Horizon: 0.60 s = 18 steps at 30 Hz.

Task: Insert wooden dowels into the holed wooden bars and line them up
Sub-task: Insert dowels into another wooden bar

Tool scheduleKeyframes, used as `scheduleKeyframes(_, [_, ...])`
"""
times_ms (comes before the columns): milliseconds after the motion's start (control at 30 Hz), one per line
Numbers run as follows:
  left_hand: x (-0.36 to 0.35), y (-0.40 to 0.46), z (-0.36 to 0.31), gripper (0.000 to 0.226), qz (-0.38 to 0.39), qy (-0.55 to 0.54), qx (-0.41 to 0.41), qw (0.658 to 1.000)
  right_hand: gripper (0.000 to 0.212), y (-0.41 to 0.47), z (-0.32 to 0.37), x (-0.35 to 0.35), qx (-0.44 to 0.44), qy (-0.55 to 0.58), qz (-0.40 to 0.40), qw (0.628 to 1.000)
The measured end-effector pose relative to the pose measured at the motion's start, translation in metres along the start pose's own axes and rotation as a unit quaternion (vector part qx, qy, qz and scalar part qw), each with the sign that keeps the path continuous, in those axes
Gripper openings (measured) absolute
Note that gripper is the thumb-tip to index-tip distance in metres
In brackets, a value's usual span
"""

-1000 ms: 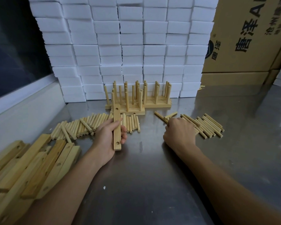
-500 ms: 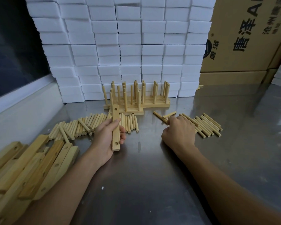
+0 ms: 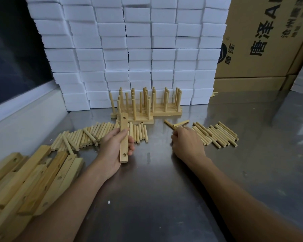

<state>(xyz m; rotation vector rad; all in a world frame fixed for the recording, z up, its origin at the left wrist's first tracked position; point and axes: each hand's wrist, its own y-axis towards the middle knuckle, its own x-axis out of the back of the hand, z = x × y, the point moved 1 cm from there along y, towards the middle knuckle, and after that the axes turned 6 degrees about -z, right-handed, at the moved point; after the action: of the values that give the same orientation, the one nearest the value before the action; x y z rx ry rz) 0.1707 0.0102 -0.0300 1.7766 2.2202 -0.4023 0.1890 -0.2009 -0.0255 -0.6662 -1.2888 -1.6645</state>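
Observation:
My left hand (image 3: 115, 148) grips a holed wooden bar (image 3: 124, 137) that points away from me, with one hole showing at each end. My right hand (image 3: 188, 144) rests knuckles-up on the steel table, its fingertips at a few loose dowels (image 3: 177, 124); whether it pinches one is hidden. More dowels lie in a right pile (image 3: 217, 135) and a left pile (image 3: 87, 136). Finished bars with upright dowels (image 3: 145, 105) stand in rows at the back. Spare holed bars (image 3: 30, 180) are heaped at my lower left.
A wall of white foam blocks (image 3: 138, 49) rises behind the finished bars. Cardboard boxes (image 3: 262, 41) stand at the back right. A dark window and white sill (image 3: 24, 109) border the steel table (image 3: 156, 198) on the left.
My right hand has shifted slightly left along the dowels. The left hand keeps its hold on the bar with almost no movement.

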Motion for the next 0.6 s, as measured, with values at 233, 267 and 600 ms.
scheduleKeyframes(233, [0.001,0.001,0.002,0.013,0.008,-0.001,-0.006,1.000,0.026,0.002,0.003,-0.004,0.016,0.031,-0.013,0.999])
scheduleKeyframes(267, [0.001,0.001,0.002,0.013,0.011,0.002,-0.009,1.000,0.026,0.002,0.005,-0.003,0.017,0.054,-0.037,0.998])
scheduleKeyframes(600, [-0.004,-0.006,0.004,0.014,0.008,0.106,-0.100,0.989,0.017,-0.012,0.024,0.005,0.124,0.203,-0.180,0.954])
